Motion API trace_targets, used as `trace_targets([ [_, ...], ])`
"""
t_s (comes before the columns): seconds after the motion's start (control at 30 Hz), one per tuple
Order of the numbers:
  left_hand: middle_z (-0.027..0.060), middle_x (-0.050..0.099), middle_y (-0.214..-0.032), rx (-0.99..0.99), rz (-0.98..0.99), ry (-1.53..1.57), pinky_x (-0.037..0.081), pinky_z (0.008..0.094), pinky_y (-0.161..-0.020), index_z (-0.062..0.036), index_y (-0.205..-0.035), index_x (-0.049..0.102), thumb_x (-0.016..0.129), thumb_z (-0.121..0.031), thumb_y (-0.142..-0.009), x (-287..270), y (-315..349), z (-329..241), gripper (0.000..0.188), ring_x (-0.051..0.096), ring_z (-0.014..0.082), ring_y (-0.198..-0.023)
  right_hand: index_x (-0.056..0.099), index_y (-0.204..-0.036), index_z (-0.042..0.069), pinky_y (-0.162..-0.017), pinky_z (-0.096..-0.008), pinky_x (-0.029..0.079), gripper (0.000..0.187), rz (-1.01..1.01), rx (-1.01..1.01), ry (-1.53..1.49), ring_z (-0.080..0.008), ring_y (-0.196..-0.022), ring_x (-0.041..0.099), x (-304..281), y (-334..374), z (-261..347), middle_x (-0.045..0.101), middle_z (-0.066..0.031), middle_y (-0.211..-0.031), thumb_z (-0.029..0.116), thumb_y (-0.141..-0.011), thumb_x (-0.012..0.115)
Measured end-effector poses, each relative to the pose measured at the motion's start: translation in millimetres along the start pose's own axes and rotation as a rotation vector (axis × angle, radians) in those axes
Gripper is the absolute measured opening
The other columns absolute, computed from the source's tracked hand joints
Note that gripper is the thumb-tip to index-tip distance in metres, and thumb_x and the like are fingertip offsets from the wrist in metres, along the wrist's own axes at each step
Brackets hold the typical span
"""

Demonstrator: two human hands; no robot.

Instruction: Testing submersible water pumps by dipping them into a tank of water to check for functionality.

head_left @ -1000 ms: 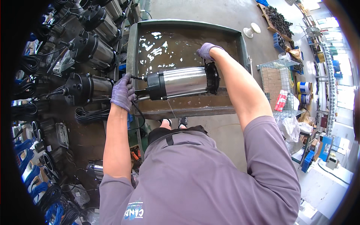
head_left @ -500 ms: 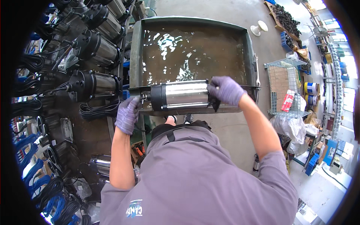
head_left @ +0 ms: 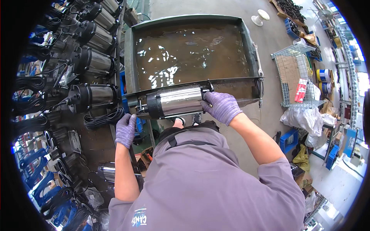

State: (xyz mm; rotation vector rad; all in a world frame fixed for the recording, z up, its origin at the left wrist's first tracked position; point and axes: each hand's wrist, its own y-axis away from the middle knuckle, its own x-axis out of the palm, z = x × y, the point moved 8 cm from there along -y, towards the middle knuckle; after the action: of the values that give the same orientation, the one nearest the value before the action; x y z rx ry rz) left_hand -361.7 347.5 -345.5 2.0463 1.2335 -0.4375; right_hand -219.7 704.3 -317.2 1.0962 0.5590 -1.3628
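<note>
A submersible pump [head_left: 181, 101], a shiny steel cylinder with black end caps, lies crosswise along the near edge of a water-filled tank [head_left: 243, 44]. Its right end is slightly higher than its left in the picture. My right hand [head_left: 221, 106], in a purple knitted glove, is closed around the pump's black right end. My left hand [head_left: 126, 129], gloved alike, is just off the pump's left end, beside its small metal fitting. Its fingers are bent and drawn together; whatever they pinch is too small to make out. Brown, rippling water fills the tank.
Several similar pumps [head_left: 92, 96] with coiled black cables [head_left: 103, 117] stand along the left. A wrench [head_left: 257, 57] lies on the tank's right rim. Farther right are a wire basket [head_left: 293, 73], a white spool [head_left: 260, 17] and a blue crate [head_left: 288, 140].
The pump has shifted toward me and tilted, its right end now higher. Both hands have moved with it, the left slightly lower and away from the fitting. My view has shifted slightly.
</note>
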Motion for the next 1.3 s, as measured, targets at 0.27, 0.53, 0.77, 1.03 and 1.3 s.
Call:
trace_targets([
  [0.27,0.0158,0.074,-0.098,0.324,0.512,-1.076,0.055,0.0480,-0.089,-0.0071,-0.094,0.077,0.056,-0.050,-0.100,27,38,-181,0.048,0.068,0.0357,-0.101,0.064,-0.103,0.010,-0.080,-0.0563,0.054,0.025,0.045,0.105,0.021,-0.0435,-0.091,0.070,6,-1,-8,0.073,-0.0213,-0.093,0.033,-0.099,0.056],
  [0.53,0.0101,0.077,-0.092,0.611,0.674,-0.805,0.058,0.0455,-0.077,-0.0101,-0.102,0.078,0.058,-0.043,-0.093,47,107,-274,0.040,0.074,0.0340,-0.088,0.066,-0.109,0.013,-0.082,-0.0558,0.054,0.024,0.079,0.170,0.037,-0.0437,-0.092,0.070,9,1,-12,0.074,-0.0201,-0.094,0.034,-0.102,0.055],
  [0.77,0.0121,0.077,-0.094,0.601,0.745,-0.772,0.058,0.0448,-0.078,-0.0086,-0.108,0.076,0.057,-0.046,-0.095,71,110,-280,0.043,0.074,0.0334,-0.088,0.067,-0.110,0.012,-0.082,-0.0564,0.054,0.028,0.038,0.038,0.061,-0.0446,-0.092,0.069,20,-8,-1,0.073,-0.0223,-0.096,0.034,-0.103,0.053],
  [1.03,0.0143,0.076,-0.096,0.539,0.854,-0.798,0.057,0.0440,-0.079,-0.0069,-0.114,0.073,0.056,-0.049,-0.097,52,112,-252,0.048,0.074,0.0328,-0.087,0.066,-0.110,0.011,-0.082,-0.0556,0.054,0.027,-0.012,0.070,-0.022,-0.0440,-0.093,0.070,18,-4,-9,0.072,-0.0224,-0.094,0.034,-0.102,0.054],
  [1.3,0.0165,0.076,-0.099,0.469,0.981,-0.888,0.057,0.0432,-0.080,-0.0053,-0.121,0.070,0.055,-0.052,-0.099,36,117,-246,0.053,0.073,0.0322,-0.087,0.066,-0.105,0.009,-0.084,-0.0540,0.054,0.025,0.006,0.101,-0.017,-0.0423,-0.094,0.070,17,4,-6,0.073,-0.0204,-0.097,0.032,-0.099,0.058],
])
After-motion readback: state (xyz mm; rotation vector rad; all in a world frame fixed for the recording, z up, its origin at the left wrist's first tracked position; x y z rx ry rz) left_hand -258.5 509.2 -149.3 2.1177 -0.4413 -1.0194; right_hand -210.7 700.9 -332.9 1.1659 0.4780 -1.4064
